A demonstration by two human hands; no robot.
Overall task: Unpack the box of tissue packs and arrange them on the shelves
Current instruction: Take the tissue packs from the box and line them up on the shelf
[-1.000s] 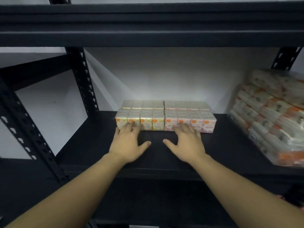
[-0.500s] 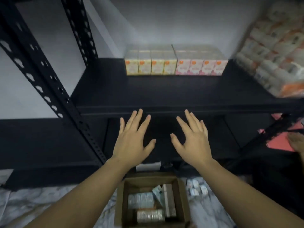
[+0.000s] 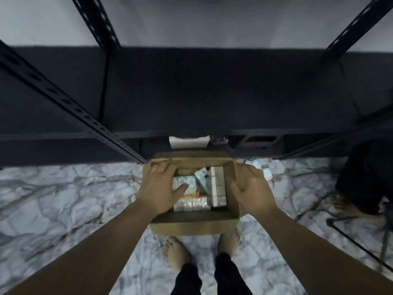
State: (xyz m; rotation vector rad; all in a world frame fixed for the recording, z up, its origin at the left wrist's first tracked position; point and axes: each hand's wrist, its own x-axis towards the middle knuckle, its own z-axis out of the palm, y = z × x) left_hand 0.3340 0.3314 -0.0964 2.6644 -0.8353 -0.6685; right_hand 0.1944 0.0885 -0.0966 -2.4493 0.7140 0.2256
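An open cardboard box (image 3: 194,226) stands on the marble floor just in front of my bare feet. Inside lie several tissue packs (image 3: 218,186), pale blue and white, some flat and one tilted. My left hand (image 3: 161,186) hovers over the box's left side with fingers spread and relaxed, holding nothing. My right hand (image 3: 252,189) hangs over the box's right wall, fingers straight, also empty. The black shelf (image 3: 212,92) stretches bare above the box.
Black perforated uprights (image 3: 63,101) frame the shelving on both sides. A few loose tissue packs (image 3: 264,169) lie on the floor right of the box. A dark seated person and thin black stand legs (image 3: 361,241) occupy the right edge.
My view has dropped from the stocked shelf to the floor. Both hands have come down from in front of the shelf to just above the open box.
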